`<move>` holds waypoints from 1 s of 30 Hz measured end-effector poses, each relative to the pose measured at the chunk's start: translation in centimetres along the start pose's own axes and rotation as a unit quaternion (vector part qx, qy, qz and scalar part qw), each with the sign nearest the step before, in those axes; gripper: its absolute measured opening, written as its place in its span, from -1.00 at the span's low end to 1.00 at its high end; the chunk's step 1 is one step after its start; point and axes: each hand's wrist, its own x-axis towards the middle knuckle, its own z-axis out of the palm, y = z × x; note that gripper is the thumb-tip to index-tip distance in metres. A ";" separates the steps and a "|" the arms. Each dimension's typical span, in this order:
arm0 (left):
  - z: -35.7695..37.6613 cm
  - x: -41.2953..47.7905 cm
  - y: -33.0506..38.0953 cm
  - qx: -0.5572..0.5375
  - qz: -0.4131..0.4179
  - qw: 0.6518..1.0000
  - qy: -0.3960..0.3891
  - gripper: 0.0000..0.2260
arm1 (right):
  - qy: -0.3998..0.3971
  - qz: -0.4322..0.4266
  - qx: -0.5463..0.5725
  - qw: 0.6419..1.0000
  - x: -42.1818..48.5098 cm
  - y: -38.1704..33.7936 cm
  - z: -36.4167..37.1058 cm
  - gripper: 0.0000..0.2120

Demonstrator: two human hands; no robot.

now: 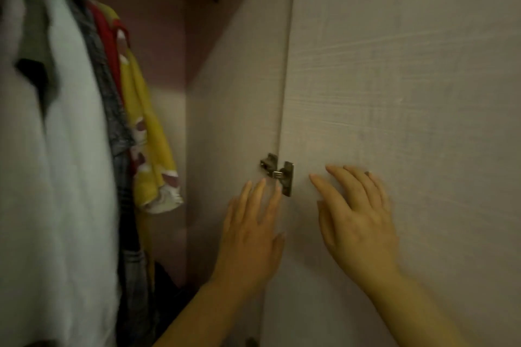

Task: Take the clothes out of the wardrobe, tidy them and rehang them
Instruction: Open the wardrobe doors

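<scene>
The left grip (251, 236) and right grip (359, 222) reach forward, fingers straight.

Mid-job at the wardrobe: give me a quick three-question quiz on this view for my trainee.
1. True or false: the right hand grips a garment.
2. Which hanging item is nearest the hands? A white garment; B yellow garment; C grey garment.
3. What metal fitting sits just above the left hand?
Key: 1 false, it lies flat against the door; 2 B; 3 the hinge.
</scene>
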 end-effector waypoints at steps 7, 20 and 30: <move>-6.4 -5.3 -5.3 0.152 -0.124 0.980 0.017 -0.33 | -0.070 -0.014 0.200 0.977 1.2 -6.9 4.5 -0.57; -17.9 -11.3 -11.1 0.336 -0.282 0.887 0.144 -0.33 | -0.049 -0.056 0.434 0.898 4.7 -21.0 4.6 -0.62; -18.0 -10.1 -12.5 0.228 -0.325 0.898 0.189 -0.28 | -0.020 -0.054 0.481 0.875 8.1 -26.5 4.5 -0.61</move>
